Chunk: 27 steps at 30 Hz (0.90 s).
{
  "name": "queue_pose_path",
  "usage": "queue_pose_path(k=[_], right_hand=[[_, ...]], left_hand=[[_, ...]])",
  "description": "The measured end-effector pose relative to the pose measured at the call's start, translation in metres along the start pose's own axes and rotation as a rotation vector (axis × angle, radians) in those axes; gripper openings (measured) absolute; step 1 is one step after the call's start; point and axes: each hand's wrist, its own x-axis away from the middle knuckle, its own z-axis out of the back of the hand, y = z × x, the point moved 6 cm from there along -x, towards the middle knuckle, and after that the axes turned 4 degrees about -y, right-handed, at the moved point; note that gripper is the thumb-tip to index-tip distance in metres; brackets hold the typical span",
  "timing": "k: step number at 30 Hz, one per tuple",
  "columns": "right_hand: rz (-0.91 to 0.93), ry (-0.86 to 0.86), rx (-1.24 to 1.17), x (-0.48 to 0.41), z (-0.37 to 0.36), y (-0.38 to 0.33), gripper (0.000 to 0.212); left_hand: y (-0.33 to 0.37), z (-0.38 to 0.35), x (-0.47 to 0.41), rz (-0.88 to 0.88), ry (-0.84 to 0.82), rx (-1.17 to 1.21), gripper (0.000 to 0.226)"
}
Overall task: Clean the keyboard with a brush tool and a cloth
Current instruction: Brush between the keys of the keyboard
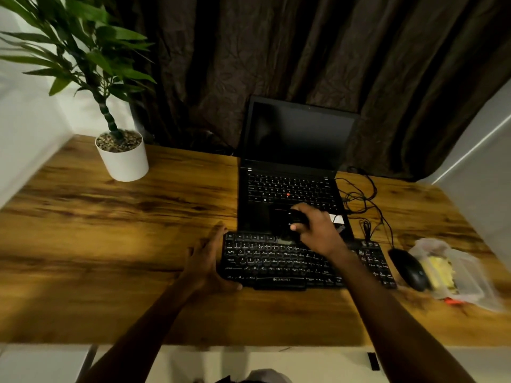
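A black external keyboard (276, 261) lies on the wooden desk (110, 244) in front of a laptop. My left hand (206, 258) rests flat against the keyboard's left edge, fingers spread and thumb at its front corner. My right hand (318, 230) hovers over the keyboard's top row, closed around a small black brush tool (294, 219) whose bristle end points down at the function keys. A yellow cloth (439, 272) sits inside a clear plastic bag at the far right.
An open black laptop (293, 161) stands just behind the keyboard. A black mouse (409, 268) and tangled cables (362, 200) lie to the right. A potted plant (121, 156) stands at the back left. A dark curtain hangs behind.
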Motion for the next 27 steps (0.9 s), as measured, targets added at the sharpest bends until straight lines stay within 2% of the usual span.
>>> queue_pose_path(k=[7, 14, 21, 27], right_hand=[[0.017, -0.028, 0.198, 0.001, 0.004, -0.005, 0.044], [0.051, -0.004, -0.034, -0.013, -0.034, -0.036, 0.038], [0.062, -0.013, 0.169, -0.013, -0.023, -0.036, 0.044], [0.116, -0.023, -0.045, -0.023, -0.055, -0.062, 0.040]], left_hand=[[-0.001, 0.001, 0.002, -0.010, 0.005, 0.011, 0.153], [0.004, 0.003, 0.007, -0.069, 0.025, 0.006, 0.152], [0.008, 0.006, 0.011, -0.097, 0.059, 0.010, 0.146], [0.005, 0.004, 0.012, -0.092, 0.062, 0.009, 0.148]])
